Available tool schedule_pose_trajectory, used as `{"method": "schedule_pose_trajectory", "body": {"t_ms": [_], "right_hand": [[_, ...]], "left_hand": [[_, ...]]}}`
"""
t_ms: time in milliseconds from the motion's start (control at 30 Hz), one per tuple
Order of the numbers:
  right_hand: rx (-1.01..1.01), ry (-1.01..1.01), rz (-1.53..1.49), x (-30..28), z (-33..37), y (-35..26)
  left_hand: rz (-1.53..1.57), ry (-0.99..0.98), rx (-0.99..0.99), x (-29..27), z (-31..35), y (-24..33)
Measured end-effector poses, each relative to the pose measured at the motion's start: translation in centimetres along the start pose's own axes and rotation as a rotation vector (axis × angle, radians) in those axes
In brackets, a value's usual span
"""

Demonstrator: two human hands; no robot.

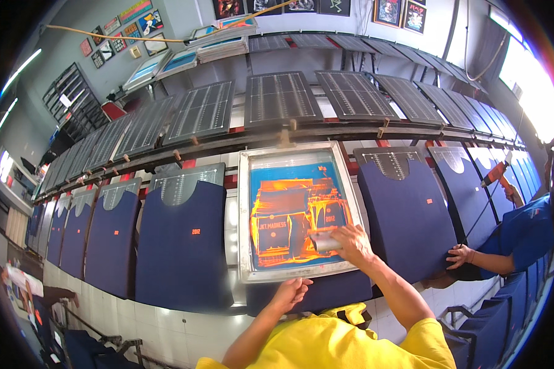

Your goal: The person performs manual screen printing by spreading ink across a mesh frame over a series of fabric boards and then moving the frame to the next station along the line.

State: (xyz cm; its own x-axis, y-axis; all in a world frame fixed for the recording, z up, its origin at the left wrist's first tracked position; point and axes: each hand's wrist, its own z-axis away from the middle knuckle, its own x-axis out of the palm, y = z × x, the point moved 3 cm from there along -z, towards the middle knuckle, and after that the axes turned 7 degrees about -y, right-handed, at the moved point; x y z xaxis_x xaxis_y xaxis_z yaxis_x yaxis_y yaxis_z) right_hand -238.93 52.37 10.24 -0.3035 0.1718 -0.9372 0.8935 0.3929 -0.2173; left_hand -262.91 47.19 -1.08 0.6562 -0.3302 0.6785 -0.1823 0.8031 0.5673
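Observation:
A screen printing frame (245, 215) with a blue mesh lies over a dark blue shirt (314, 298) directly in front of me. Orange ink (283, 184) is smeared across the mesh in uneven patches. My right hand (354, 245) grips a short, pale squeegee (325, 240) on the lower right part of the mesh. Just off the frame's near edge, my left hand (290, 295) is closed with its fingers curled, and nothing shows in it.
Dark blue shirts (181, 246) with small orange prints lie on boards to both sides. Behind them runs a row of bare grey boards (283, 98) on a rail. At right, another person's hand (512, 190) holds an orange heat gun (495, 174), its cord hanging down.

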Motion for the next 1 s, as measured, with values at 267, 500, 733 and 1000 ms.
{"method": "schedule_pose_trajectory", "body": {"t_ms": [267,500,733,1000], "right_hand": [[0.026,0.089,0.046,2.5,-7.1,7.8],[0.110,-0.163,0.021,2.9,-9.8,9.7],[0.275,-0.745,-0.249,-1.0,-12.9,10.9],[0.068,-0.159,-0.042,0.6,2.5,2.0]], "left_hand": [[0.120,0.117,0.005,0.4,-0.2,-0.7],[0.201,0.166,0.077,0.8,0.3,-1.5],[0.113,0.172,0.141,1.6,1.0,-1.1],[-0.180,0.178,0.115,4.2,1.8,0.3]]}}
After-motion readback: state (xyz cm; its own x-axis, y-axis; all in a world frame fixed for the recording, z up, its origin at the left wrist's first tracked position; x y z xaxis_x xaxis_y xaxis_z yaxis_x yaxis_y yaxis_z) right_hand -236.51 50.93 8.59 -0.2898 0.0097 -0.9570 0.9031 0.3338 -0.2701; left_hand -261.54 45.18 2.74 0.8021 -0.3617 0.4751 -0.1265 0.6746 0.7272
